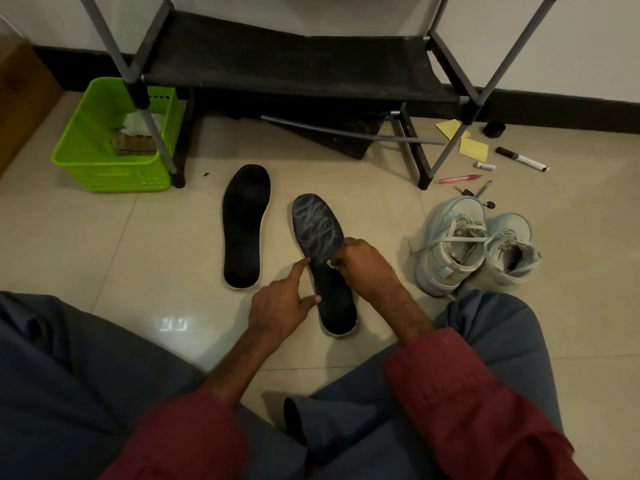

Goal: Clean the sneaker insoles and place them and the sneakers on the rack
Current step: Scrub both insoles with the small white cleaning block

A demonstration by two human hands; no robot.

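Note:
Two black insoles lie on the tiled floor. The left insole (244, 225) is plain black and untouched. The right insole (320, 233) has whitish scribbled marks over its front half. My left hand (282, 304) presses the right insole's left edge with index finger and thumb extended. My right hand (360, 266) pinches a small pale object against the middle of that insole; what it is I cannot tell. A pair of pale grey-blue sneakers (474, 245) stands on the floor to the right. The rack (294, 64), with a black fabric shelf, rises straight ahead.
A green plastic basket (114, 140) holding cloths sits at the rack's left leg. Yellow sticky notes (472, 148), a marker (521, 159), a pink pen (457, 179) and small tools are scattered right of the rack. My knees frame the lower view.

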